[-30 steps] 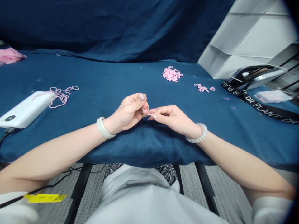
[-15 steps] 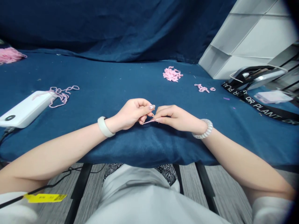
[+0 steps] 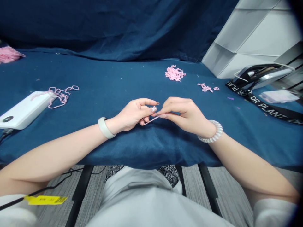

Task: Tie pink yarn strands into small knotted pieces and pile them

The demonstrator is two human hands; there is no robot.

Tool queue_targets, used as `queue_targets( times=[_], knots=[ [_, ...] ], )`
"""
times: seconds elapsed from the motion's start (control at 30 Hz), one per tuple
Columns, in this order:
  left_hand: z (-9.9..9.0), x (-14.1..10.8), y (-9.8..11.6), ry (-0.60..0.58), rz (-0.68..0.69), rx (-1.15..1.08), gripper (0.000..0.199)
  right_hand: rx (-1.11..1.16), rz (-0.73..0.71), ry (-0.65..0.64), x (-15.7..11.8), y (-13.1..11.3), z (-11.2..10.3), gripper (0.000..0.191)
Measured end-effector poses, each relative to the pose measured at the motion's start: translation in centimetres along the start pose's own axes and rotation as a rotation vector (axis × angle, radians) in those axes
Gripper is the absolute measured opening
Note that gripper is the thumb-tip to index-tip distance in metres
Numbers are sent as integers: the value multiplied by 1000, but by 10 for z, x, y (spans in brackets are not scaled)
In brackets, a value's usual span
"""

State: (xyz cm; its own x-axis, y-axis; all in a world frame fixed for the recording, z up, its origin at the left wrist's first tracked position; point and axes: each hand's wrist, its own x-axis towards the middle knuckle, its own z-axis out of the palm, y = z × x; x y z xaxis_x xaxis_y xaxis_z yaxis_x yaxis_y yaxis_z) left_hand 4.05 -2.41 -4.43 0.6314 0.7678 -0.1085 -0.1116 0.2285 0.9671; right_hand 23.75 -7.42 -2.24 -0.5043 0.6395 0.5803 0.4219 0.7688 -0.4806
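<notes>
Between my hands, above the front of the blue-covered table (image 3: pixel 118 82), a short pink yarn strand (image 3: pixel 151 120) is stretched at a slant. My right hand (image 3: pixel 183 114) pinches its upper end between thumb and fingertips. At the lower end, the curled lower fingers of my left hand (image 3: pixel 136 114) hold the strand. The left index finger is lifted away from the thumb and reaches toward the right fingertips. Whether the left thumb touches the yarn cannot be made out.
A white power bank (image 3: pixel 26 109) lies at left, with loose pink yarn (image 3: pixel 60 96) over its end. Farther back are a pink yarn bundle (image 3: pixel 10 55), a pile of pink yarn pieces (image 3: pixel 175 73) and a smaller cluster (image 3: pixel 205 88). A lettered black strap (image 3: pixel 267 108) lies at right.
My right hand has moved slightly up and right, so more of the pink strand shows. My left index finger has straightened and lifted off the thumb.
</notes>
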Motion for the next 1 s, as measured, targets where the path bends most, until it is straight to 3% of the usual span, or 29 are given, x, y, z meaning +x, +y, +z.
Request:
queue_targets(
  times=[0.17,0.37,0.83,1.0],
  knots=[
    [1,-1,0,-9,16,11,43,11,-29,106,-1,-1,4,9],
    [3,-5,1,-25,46,74,47,9,56,205,-2,-3,9,7],
    [7,-14,11,-109,20,215,62,127,64,198,-1,-7,16,7],
    [5,-16,12,-214,19,175,86,159,54,179,-3,-6,17,10]
  ],
)
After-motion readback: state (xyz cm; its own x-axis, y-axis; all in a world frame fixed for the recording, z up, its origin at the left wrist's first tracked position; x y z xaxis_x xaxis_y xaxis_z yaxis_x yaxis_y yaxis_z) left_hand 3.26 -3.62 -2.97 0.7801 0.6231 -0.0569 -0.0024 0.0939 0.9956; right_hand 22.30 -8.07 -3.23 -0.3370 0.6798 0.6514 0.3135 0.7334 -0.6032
